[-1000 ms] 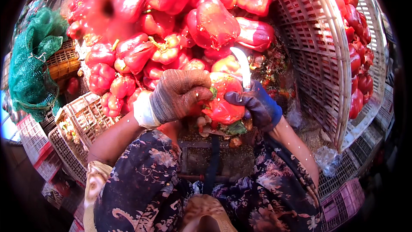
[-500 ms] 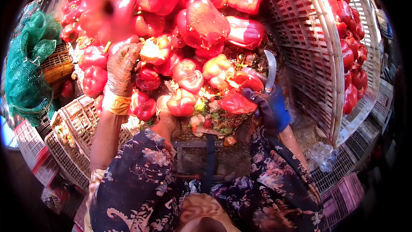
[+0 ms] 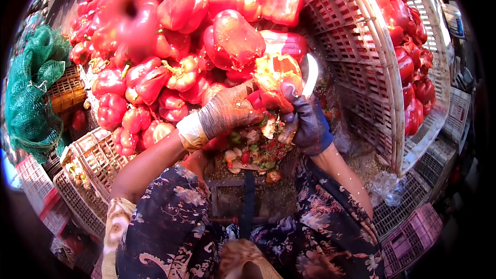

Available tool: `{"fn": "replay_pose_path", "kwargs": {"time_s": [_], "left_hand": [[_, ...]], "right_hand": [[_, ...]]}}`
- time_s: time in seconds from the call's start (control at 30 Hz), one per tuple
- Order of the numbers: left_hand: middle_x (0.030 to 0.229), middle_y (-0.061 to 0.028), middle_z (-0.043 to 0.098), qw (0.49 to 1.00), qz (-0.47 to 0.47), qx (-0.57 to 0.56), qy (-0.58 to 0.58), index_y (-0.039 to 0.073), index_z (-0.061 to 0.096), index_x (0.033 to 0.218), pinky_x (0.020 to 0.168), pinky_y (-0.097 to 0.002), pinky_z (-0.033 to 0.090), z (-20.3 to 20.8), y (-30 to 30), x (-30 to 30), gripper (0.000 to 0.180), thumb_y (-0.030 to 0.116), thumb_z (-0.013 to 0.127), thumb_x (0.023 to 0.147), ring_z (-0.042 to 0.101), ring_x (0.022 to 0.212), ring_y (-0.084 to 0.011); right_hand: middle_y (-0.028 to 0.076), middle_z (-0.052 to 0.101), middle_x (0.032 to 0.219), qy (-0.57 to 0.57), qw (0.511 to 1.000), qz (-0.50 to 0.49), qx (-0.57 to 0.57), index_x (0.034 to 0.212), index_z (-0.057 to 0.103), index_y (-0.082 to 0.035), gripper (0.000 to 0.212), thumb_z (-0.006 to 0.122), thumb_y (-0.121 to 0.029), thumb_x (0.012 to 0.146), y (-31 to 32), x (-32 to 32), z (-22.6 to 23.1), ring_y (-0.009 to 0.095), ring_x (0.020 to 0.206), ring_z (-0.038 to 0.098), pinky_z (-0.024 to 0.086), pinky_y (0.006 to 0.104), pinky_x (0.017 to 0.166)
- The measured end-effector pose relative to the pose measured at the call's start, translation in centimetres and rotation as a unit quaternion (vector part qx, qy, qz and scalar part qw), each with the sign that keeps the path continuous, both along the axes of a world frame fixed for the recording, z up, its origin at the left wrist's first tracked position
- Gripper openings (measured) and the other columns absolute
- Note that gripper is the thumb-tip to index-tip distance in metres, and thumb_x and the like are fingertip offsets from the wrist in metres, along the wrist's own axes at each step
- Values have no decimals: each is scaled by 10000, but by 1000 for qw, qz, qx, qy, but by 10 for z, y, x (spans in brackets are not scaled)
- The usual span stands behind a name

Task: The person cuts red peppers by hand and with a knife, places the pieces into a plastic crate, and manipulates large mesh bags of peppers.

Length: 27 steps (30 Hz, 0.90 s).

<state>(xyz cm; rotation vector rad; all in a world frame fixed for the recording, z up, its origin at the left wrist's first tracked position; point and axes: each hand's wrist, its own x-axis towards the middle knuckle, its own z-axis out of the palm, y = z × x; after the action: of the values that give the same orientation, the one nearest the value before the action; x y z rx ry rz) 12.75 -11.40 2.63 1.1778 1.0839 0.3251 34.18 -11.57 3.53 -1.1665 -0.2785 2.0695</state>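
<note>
A cut bell pepper (image 3: 279,75), red outside with its pale orange inside showing, is between my two hands. My left hand (image 3: 230,108), in a soiled glove with a pale cuff, has its fingers closed against the pepper's lower left side. My right hand (image 3: 311,124), in a dark blue glove, grips a curved knife (image 3: 311,76) with the blade pointing up. Its thumb presses on the pepper's right side. The knife's handle is hidden in the glove. Below the hands lie pepper scraps (image 3: 250,152), with seeds, cores and green bits.
A large heap of red bell peppers (image 3: 181,8) fills the far side. On the right, a pale crate (image 3: 356,57) leans on its side, with more peppers behind it. A green mesh sack (image 3: 36,93) and a basket (image 3: 95,155) are at left. Clear plastic (image 3: 387,188) lies lower right.
My left hand has moved right, from the heap to beside my right hand. My right hand, still with the knife, has shifted slightly left. The cut pepper is now between them.
</note>
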Motion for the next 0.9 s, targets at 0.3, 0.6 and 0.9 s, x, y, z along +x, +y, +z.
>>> {"fn": "replay_pose_path", "kwargs": {"time_s": [0.3, 0.6, 0.9], "left_hand": [[960, -54, 690, 957, -84, 276, 33, 99, 696, 1055, 707, -301, 513, -9, -2, 26, 258, 203, 714, 820, 657, 831, -160], [699, -11, 606, 982, 175, 69, 2, -31, 666, 1000, 497, -212, 415, 54, -3, -70, 244, 166, 666, 855, 530, 559, -77], [723, 43, 564, 896, 386, 178, 127, 31, 619, 1127, 449, -181, 345, 19, -99, -251, 230, 176, 579, 952, 458, 531, -31]], "right_hand": [[20, 699, 858, -70, 989, -114, 63, 1278, 543, -54, 442, 693, -66, 863, -7, 1, -1, 36, 541, 557, 415, 180, 441], [59, 549, 1325, -322, 863, -224, 318, 1397, 430, -59, 615, 597, 108, 828, -5, 126, 152, 89, 854, 634, 472, 190, 497], [170, 676, 1005, -891, 361, 30, 272, 1162, 631, -70, 344, 635, -81, 818, 42, 453, 62, 304, 812, 657, 513, 390, 725]]}}
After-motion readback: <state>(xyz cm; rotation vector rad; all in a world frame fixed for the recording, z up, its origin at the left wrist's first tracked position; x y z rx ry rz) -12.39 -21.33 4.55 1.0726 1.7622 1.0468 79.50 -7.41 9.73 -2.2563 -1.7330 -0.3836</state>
